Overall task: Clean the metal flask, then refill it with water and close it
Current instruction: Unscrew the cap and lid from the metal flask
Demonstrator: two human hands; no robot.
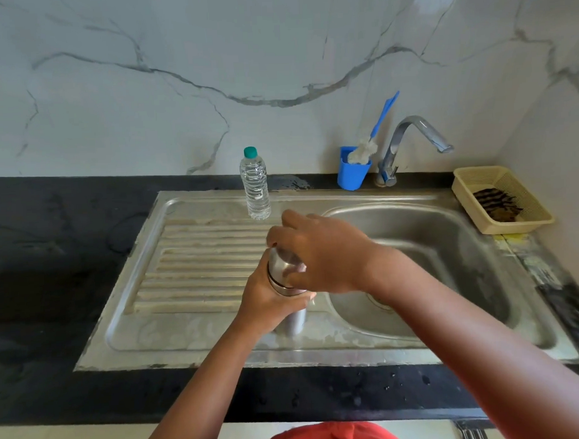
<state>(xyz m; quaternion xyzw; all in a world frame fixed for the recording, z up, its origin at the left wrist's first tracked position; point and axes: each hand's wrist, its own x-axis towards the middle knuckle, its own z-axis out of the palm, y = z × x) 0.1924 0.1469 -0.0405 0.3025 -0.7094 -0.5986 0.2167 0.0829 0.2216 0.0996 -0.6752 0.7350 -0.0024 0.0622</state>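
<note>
While the left hand [268,302] wraps around the body of the metal flask [285,285], the right hand [322,254] sits over its top, fingers curled down around the cap [283,264]. The flask stands upright on the flat steel ledge of the sink [220,349], just left of the basin and at the near end of the ribbed drainboard. Both grips are pressed onto metal: the left clamped around the barrel, the right pinching the cap from above. Whether the cap is coming off or going on cannot be told; with the plastic water bottle [255,184] apparently full and capped, and the bottle brush [373,134] resting in its blue holder [352,172] by the tap [410,139], I judge this to be the opening twist before cleaning.

To do it well, the left hand should hold the barrel firmly against the ledge so that only the cap turns. The right hand should turn it level and squarely, not tilted, so the threads do not bind. The steel looks smooth and possibly damp, so a slipping palm is the main risk; pressing the base down helps. Keeping the flask near the basin means any spill drains away instead of reaching the dark tabletop [53,260].
</note>
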